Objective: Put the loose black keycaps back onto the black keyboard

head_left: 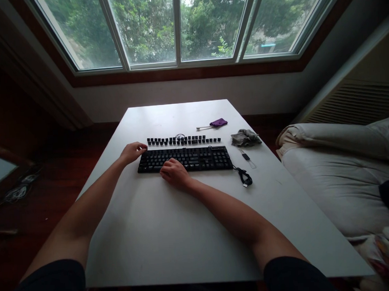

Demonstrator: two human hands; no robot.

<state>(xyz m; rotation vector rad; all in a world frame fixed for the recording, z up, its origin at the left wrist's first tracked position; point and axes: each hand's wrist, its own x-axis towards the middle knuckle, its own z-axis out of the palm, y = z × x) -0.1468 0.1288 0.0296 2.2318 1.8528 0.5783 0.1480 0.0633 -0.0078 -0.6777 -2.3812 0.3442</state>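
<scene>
A black keyboard (202,159) lies on the white table, with two rows of loose black keycaps (184,140) lined up just behind it. My left hand (133,152) is at the keyboard's far left corner, its fingertips closed on what looks like a small black keycap (146,149). Over the front edge of the keyboard, left of its middle, rests my right hand (175,173). Its fingers are curled, and the fingertips are hidden from view, so I cannot see what they hold. The keyboard's coiled cable (245,177) lies off its right end.
On the white table (160,235), a purple cloth or pouch (218,122) with a thin white stick lies at the back. A crumpled grey cloth (246,137) and a small black tool with wire loops (245,157) are to the right. A cushioned sofa (335,185) stands beyond the right edge.
</scene>
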